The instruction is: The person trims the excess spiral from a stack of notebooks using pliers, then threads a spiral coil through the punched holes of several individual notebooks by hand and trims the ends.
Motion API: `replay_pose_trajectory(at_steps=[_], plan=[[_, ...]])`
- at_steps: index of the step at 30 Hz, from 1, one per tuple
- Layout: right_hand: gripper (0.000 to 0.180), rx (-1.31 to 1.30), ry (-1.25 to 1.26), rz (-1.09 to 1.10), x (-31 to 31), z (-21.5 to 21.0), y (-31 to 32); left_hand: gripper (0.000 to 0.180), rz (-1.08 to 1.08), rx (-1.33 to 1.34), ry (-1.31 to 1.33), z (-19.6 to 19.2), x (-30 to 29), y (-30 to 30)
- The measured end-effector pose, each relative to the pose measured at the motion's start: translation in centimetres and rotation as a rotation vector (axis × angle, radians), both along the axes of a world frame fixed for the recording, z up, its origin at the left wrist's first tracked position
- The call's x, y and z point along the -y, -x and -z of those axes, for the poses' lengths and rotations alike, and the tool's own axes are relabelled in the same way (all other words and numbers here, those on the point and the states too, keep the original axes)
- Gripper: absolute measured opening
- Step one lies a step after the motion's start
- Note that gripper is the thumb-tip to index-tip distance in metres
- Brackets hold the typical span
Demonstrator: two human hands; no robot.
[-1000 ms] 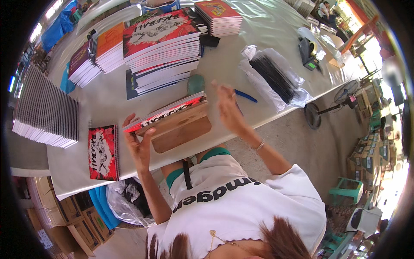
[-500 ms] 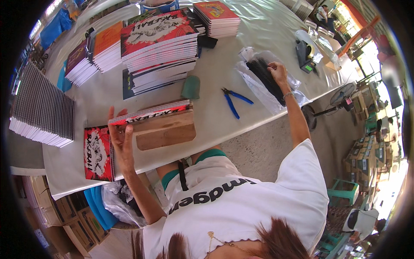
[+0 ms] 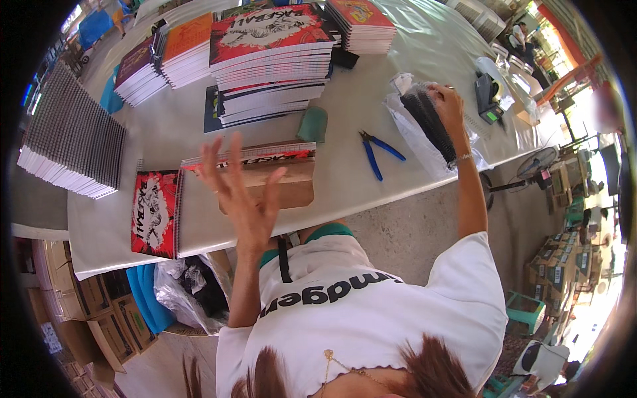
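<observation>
My left hand [image 3: 242, 199] is open with its fingers spread, above a wooden block [image 3: 295, 188]. A stack of pages with a red, black and white cover [image 3: 295, 152] rests edge-on along the block, partly hidden by my fingers. To the left lies a spiral-bound notebook [image 3: 156, 213] with the same cover. My right hand [image 3: 450, 109] is closed at the upper end of a bundle of black spiral binding coils [image 3: 424, 119], its fingertips partly hidden. The coils lie on a clear plastic bag [image 3: 434, 159]. Between my hands are blue-handled cutters [image 3: 375, 156].
Tall notebook stacks [image 3: 272, 66] stand along the far side, with another stack [image 3: 73, 139] at far left. A green curved piece [image 3: 312, 125] lies beyond the block. A tape dispenser [image 3: 490, 99] is at the right. A fan [image 3: 534, 166] stands past the table edge.
My left hand has lifted off the covered pages and moved right, fingers spreading. My right hand has shifted toward the top of the coil bundle. The whole view has shifted slightly.
</observation>
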State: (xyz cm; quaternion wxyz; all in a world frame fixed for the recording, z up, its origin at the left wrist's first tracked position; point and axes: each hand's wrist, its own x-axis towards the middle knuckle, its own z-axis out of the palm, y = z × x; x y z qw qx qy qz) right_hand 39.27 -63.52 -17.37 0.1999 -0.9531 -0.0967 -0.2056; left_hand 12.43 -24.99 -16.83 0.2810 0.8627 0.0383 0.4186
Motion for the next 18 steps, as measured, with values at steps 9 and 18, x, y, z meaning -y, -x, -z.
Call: replay_pose_trajectory(at_steps=[9, 18], plan=[[0.025, 0.065, 0.137, -0.178, -4.5, -4.0, 4.7, 0.066, -0.006, -0.116, -0.079, -0.1, 3.5, -1.3], [0.021, -0.337, -0.504, -0.744, -16.1, -5.9, 15.0, 0.04, -0.03, -0.085, -0.061, -0.7, 4.0, -3.1]])
